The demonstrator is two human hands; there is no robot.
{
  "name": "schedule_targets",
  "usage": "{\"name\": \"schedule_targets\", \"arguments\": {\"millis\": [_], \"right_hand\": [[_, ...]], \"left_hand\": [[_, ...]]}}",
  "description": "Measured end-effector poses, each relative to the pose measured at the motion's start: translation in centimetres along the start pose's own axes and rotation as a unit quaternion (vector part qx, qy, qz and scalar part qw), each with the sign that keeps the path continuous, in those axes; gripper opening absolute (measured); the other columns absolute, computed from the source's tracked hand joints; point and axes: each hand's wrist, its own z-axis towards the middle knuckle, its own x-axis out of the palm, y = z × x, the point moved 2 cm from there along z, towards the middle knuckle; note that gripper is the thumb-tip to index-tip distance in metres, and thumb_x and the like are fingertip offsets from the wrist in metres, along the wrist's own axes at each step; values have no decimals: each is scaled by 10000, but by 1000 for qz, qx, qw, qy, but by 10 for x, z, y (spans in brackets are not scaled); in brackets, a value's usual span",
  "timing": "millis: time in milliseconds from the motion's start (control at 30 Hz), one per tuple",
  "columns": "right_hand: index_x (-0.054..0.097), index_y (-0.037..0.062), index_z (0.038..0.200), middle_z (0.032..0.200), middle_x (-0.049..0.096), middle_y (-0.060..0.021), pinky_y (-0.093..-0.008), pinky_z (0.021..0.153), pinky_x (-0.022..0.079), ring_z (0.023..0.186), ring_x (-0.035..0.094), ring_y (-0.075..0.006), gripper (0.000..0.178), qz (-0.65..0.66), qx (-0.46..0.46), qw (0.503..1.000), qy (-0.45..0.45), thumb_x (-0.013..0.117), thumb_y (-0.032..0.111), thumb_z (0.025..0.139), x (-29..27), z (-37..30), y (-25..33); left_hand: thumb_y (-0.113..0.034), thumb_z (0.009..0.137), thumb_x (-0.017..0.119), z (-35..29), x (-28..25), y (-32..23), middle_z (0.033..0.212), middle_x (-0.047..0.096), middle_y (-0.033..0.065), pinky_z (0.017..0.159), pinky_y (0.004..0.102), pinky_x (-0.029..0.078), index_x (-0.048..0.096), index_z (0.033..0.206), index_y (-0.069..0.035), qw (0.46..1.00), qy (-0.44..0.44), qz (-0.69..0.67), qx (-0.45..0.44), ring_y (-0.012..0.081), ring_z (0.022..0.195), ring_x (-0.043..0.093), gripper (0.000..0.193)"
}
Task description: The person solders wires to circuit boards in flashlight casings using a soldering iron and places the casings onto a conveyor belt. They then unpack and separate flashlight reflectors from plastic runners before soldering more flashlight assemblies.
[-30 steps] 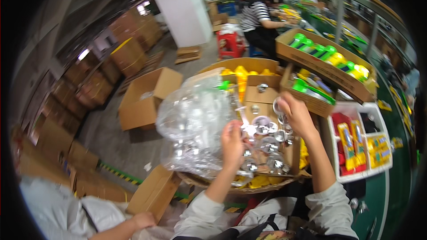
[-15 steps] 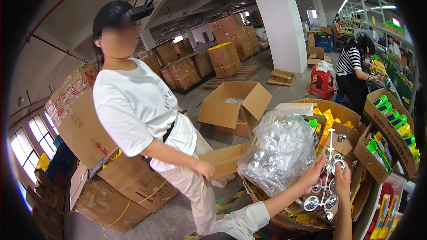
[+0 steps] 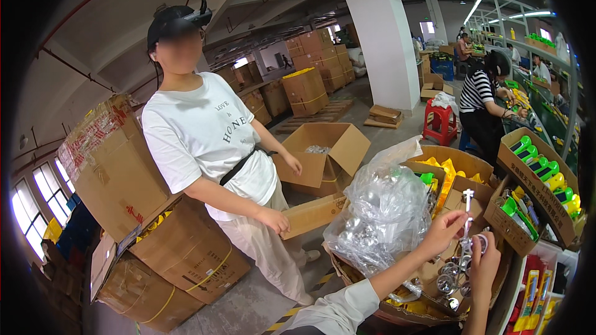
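Note:
Both my hands hold a shiny chrome-plated plastic sprue (image 3: 446, 282), a long stem with several round, mirror-like reflector cups branching off it. My left hand (image 3: 448, 232) pinches the stem near its upper end. Lower down, my right hand (image 3: 485, 263) is closed around a cup at the side. The lower cups hang over an open cardboard box (image 3: 428, 318). Beside my left forearm, a clear plastic bag (image 3: 385, 208) full of shiny parts rests in that box.
A person in a white T-shirt (image 3: 208, 130) stands at left, one hand on a cardboard flap (image 3: 315, 215). Boxes of green and yellow flashlight-like parts (image 3: 537, 158) stand at right. A red stool (image 3: 439, 119), a pillar (image 3: 385, 43) and an open carton (image 3: 326, 158) are farther back.
The sprue has turned from facing me to nearly edge-on. My left hand has moved up along the stem. The person at left has turned more toward me.

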Motion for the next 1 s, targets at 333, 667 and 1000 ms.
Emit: {"name": "schedule_targets", "arguments": {"millis": [333, 667, 1000], "right_hand": [[536, 21, 906, 725, 539, -22, -240, 541, 406, 625, 496, -89, 184, 307, 144, 934, 114, 466, 190, 885, 30, -23, -18], [556, 42, 915, 705, 612, -109, -281, 560, 457, 628, 619, -207, 175, 184, 19, 978, 93, 599, 169, 802, 4, 2, 0], [538, 21, 902, 688, 597, -61, -241, 568, 445, 651, 587, -90, 130, 278, 58, 959, -14, 545, 133, 839, -29, 16, -22]], "left_hand": [[-183, 849, 565, -18, -4, 12, 806, 575, -4, 589, 190, 443, 577, 960, -38, 962, 39, -236, -132, 52, 671, 528, 183], [-108, 828, 580, -28, -17, -18, 731, 584, 52, 547, 210, 453, 569, 900, 20, 977, -184, -97, -52, 91, 582, 536, 148], [-152, 880, 518, -18, -49, -19, 673, 460, -1, 485, 183, 330, 527, 908, 24, 934, -300, -193, -23, 43, 532, 386, 178]]}}
